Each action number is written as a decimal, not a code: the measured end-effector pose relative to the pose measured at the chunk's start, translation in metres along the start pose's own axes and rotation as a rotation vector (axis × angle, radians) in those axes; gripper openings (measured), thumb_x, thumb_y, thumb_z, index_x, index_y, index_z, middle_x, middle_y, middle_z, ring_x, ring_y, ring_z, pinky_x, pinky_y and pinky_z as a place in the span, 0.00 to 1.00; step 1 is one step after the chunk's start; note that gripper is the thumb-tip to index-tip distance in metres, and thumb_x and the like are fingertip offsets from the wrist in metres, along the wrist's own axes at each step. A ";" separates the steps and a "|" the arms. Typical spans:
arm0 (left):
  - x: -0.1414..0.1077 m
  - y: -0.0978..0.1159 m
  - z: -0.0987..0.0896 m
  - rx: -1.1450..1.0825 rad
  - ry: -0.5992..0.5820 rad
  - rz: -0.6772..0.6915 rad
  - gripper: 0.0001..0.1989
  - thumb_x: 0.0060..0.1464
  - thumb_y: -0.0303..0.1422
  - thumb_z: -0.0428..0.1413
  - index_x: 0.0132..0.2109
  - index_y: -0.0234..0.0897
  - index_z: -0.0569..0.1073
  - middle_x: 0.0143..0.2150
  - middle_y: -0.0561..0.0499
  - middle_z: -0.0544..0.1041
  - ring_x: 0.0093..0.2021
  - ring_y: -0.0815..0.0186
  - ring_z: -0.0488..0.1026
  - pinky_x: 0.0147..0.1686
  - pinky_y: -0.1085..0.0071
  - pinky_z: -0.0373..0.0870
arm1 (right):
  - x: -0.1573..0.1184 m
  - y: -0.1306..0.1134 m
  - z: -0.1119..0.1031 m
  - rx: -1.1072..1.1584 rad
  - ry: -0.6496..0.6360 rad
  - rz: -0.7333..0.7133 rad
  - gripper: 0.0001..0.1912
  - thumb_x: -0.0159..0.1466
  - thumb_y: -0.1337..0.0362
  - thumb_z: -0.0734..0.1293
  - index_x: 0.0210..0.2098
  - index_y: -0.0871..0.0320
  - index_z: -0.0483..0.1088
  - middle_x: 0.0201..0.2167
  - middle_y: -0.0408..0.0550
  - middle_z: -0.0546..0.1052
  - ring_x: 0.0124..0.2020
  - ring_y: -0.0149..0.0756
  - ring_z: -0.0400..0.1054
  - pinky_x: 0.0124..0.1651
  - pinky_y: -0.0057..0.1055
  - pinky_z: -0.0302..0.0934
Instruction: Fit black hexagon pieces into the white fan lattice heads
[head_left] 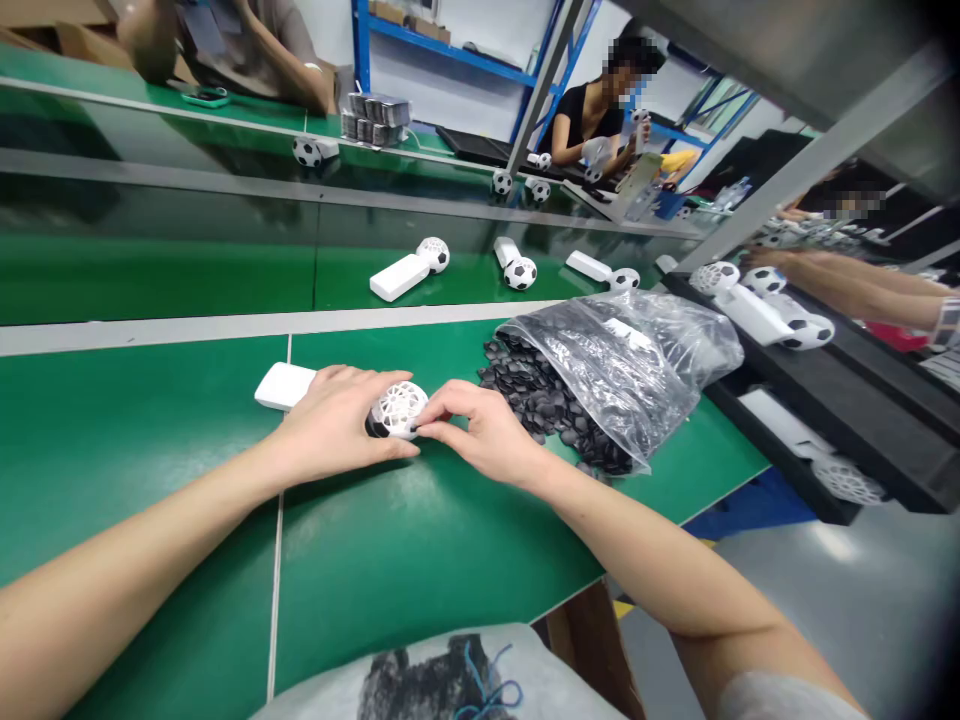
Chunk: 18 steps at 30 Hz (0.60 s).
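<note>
My left hand [341, 420] is wrapped round a white handheld piece with a soccer-ball head [401, 408]. Its white handle [283, 386] sticks out to the left on the green table. The head has an open lattice on top and a black patch low on its left side. At the head's right edge, my right hand [480, 425] pinches a small black piece [416, 428] against it; most of that piece is hidden by the fingertips. Many similar loose black pieces [551, 400] spill from a clear plastic bag [637, 350] just right of my right hand.
Beyond the pale strip [150, 335], several soccer-ball pieces [405, 275] lie on the belt. On the right, a black tray [885, 440] holds more of them. A co-worker's arm [847, 285] reaches in there. Two other people sit across the line.
</note>
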<state>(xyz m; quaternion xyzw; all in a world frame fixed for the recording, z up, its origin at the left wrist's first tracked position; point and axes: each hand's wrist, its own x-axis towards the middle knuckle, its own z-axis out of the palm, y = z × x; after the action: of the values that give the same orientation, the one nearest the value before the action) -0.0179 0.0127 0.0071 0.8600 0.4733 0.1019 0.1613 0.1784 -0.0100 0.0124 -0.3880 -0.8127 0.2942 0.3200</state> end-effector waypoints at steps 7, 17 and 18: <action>-0.001 0.010 0.001 -0.037 0.035 -0.032 0.35 0.44 0.57 0.50 0.54 0.39 0.66 0.49 0.46 0.73 0.49 0.51 0.66 0.52 0.52 0.54 | 0.001 0.002 0.003 0.077 -0.034 0.099 0.01 0.58 0.69 0.66 0.30 0.59 0.69 0.28 0.42 0.73 0.31 0.29 0.66 0.37 0.27 0.60; -0.001 0.010 0.002 -0.064 0.066 -0.022 0.30 0.46 0.52 0.52 0.51 0.38 0.68 0.47 0.46 0.74 0.46 0.53 0.68 0.49 0.55 0.58 | 0.010 0.007 0.003 0.045 -0.003 0.138 0.07 0.53 0.69 0.70 0.29 0.58 0.67 0.33 0.43 0.69 0.37 0.31 0.64 0.40 0.28 0.59; -0.001 0.010 0.002 -0.071 0.074 -0.024 0.29 0.46 0.51 0.53 0.51 0.39 0.68 0.46 0.47 0.74 0.45 0.53 0.68 0.48 0.55 0.59 | 0.011 0.009 0.005 0.062 -0.002 0.168 0.09 0.52 0.68 0.70 0.31 0.58 0.66 0.35 0.43 0.69 0.39 0.31 0.64 0.40 0.28 0.59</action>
<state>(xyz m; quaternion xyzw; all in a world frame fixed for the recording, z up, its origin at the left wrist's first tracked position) -0.0094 0.0063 0.0088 0.8438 0.4851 0.1482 0.1752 0.1734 0.0021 0.0065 -0.4444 -0.7682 0.3454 0.3052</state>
